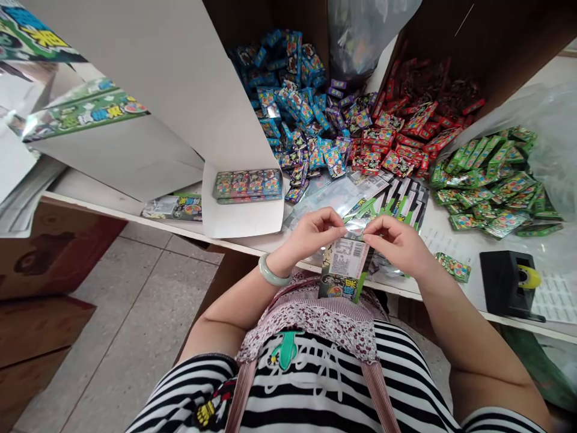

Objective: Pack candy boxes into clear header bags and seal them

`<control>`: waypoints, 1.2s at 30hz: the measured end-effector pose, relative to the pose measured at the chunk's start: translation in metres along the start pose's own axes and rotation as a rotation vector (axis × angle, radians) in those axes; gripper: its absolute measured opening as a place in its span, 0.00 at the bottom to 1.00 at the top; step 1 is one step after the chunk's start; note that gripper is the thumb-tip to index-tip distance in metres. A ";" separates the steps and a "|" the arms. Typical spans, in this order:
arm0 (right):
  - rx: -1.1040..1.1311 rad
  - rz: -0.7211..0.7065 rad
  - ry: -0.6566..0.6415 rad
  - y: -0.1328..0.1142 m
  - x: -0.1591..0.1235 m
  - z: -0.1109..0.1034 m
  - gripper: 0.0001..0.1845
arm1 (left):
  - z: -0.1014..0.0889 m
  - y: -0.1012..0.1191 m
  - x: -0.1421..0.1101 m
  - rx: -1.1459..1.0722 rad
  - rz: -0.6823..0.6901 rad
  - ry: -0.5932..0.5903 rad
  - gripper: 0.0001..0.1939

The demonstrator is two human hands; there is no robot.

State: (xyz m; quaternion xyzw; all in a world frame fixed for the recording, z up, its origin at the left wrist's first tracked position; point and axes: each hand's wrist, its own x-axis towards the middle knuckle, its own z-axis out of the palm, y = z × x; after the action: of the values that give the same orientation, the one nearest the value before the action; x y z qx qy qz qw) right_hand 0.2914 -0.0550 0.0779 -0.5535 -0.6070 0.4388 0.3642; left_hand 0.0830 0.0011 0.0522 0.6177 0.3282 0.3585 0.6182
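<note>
A printed plastic packaging bag (pixel 345 264), with a white label, barcode and green-and-black artwork, hangs over the table's front edge in front of my apron. My left hand (pixel 315 231) pinches its top edge between thumb and fingertips. On the opposite corner of that edge, my right hand (pixel 399 240) has thumb and forefinger pressed together. Whether anything is inside the bag cannot be seen. Behind my hands lies a fanned stack of similar flat bags (pixel 401 201), partly covered by transparent plastic.
Blue candy packets (pixel 293 96), purple ones (pixel 300 162), red ones (pixel 396 138) and green ones (pixel 496 180) lie heaped at the back. A white open box (pixel 243 219) holds shrink-wrapped packets (pixel 247 185). At right stands a black tape dispenser (pixel 502 282), near a single green packet (pixel 455 267).
</note>
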 end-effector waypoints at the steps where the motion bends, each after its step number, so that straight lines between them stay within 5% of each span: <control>1: -0.016 -0.038 -0.004 0.000 -0.002 0.000 0.08 | -0.003 0.000 -0.001 -0.012 0.018 -0.038 0.15; 7: -0.063 -0.217 0.013 0.006 -0.018 0.005 0.05 | -0.019 0.004 -0.010 -0.001 0.097 -0.210 0.15; 15: -0.071 -0.260 0.166 0.024 -0.026 0.020 0.03 | -0.018 0.006 -0.005 0.104 -0.043 -0.111 0.17; 21: -0.086 -0.248 0.187 0.030 -0.029 0.019 0.01 | -0.016 -0.001 -0.010 0.070 0.028 -0.225 0.15; 26: -0.075 -0.251 0.175 0.035 -0.025 0.020 0.02 | -0.009 -0.020 -0.013 -0.059 0.006 -0.112 0.18; 36: -0.045 -0.259 0.258 0.040 -0.022 0.033 0.02 | -0.008 -0.038 -0.009 0.116 0.040 0.033 0.15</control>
State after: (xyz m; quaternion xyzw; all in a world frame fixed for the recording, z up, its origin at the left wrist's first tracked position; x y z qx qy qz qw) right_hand 0.2771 -0.0810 0.0300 -0.5306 -0.6309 0.3000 0.4800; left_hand 0.0726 -0.0016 0.0136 0.6531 0.3461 0.3612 0.5685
